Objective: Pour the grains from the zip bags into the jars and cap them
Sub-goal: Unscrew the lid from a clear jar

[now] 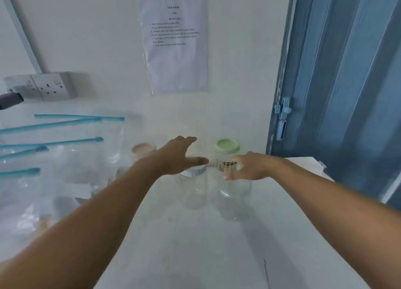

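Presently both hands are spread, nothing gripped. Left hand (178,156) hovers over white-capped jar (194,186); right hand (249,167) reaches beside green-capped jar (230,180). Zip bags (65,158) lie well left. Jars should be steadied low before uncapping.

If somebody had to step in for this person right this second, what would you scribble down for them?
Left hand: open, fingers spread, reaching over the white-capped jar.
Right hand: open, beside the green-lidded jar; contact unclear.
Both hold nothing.
A third jar with a beige lid stands behind the left forearm.
Zip bags with blue sliders lie on the left of the white table.
Done: nothing evident; the two near jars look empty and are capped.
Left: uncap, pour in the grains, recap.
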Tool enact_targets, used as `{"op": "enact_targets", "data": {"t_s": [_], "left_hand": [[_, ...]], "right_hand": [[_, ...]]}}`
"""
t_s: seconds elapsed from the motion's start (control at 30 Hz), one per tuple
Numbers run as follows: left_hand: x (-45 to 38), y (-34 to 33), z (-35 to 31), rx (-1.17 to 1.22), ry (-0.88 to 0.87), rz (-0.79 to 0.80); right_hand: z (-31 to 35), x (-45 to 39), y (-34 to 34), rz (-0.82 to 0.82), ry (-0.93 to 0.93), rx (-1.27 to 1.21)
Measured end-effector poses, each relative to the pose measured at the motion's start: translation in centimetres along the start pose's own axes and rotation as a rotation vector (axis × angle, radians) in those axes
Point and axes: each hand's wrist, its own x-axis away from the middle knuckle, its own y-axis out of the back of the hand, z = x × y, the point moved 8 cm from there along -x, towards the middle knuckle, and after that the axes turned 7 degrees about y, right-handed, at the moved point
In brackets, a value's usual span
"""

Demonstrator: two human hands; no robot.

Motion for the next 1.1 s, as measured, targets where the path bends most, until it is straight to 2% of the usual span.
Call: {"op": "enact_targets", "data": {"t_s": [0.1, 0.23, 0.3, 0.5, 0.6, 0.8, 0.93, 1.1], "left_hand": [[1.1, -2.5, -0.8, -0.008, -0.055, -0.044], [4.2, -5.1, -2.2, 0.035, -0.182, -0.179], [6.1, -6.8, -2.6, 0.075, -0.218, -0.192], [10.0, -14.2, 1.1, 0.395, -0.014, -0.009], [10.4, -15.9, 2.6, 0.508, 0.066, 0.029], [9.8, -15.9, 3.5, 0.613, 0.083, 0.016], [9.6, -15.9, 4.0, 0.666, 0.089, 0.000], [9.6, -15.9, 4.4, 0.704, 0.090, -0.039]], "right_hand": [[-1.5, 0.4, -3.3, 0.030, -0.019, -0.029], [-1.8, 0.7, -5.6, -0.067, -0.002, -0.132], [-1.3, 1.3, -5.6, -0.075, 0.048, -0.128], [0.7, 3.7, -7.6, 0.106, 0.203, -0.258], [2.7, 4.2, -8.6, 0.152, 0.266, -0.304], [5.1, 4.3, -9.2, 0.190, 0.332, -0.309], [5.7, 4.4, -8.9, 0.170, 0.304, -0.205], [7.3, 3.8, -8.6, 0.010, 0.279, -0.088]]}}
